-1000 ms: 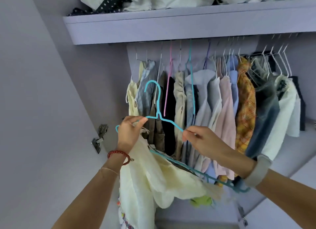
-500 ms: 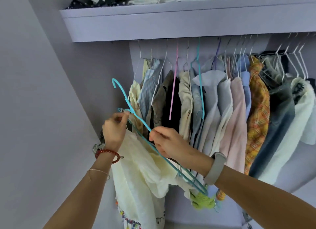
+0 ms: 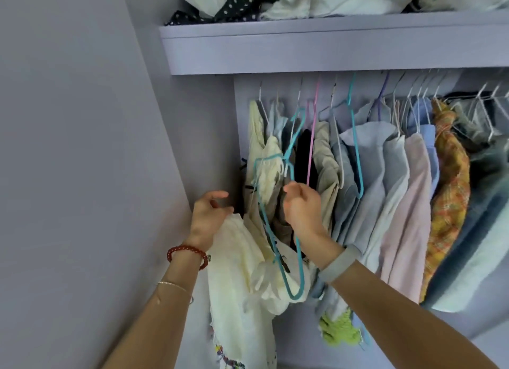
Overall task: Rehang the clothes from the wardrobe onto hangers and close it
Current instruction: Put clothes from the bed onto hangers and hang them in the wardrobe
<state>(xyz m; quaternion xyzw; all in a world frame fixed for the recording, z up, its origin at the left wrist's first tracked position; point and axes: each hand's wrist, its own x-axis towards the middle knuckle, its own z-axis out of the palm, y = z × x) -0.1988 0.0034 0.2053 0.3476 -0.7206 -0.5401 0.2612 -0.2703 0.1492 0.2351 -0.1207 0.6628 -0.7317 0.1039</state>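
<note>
A teal hanger (image 3: 275, 247) hangs almost vertical in front of the left end of the clothes row, its hook (image 3: 298, 115) pointing up toward the rail. A cream garment (image 3: 239, 264) is draped through it and falls down below. My right hand (image 3: 303, 206) grips the hanger just under its neck. My left hand (image 3: 209, 217) is to the left, off the hanger, fingers loosely curled and spread, with its heel touching the top of the cream cloth.
Several shirts (image 3: 407, 203) hang packed along the rail, with an empty teal hanger (image 3: 358, 162) and a pink one (image 3: 312, 148) among them. A shelf (image 3: 303, 46) above carries piled clothes. The wardrobe's side wall (image 3: 82, 176) stands close on the left.
The hanger swung from slanted to nearly upright and rose toward the rail. My left hand let go of its end. The view moved closer and to the left.
</note>
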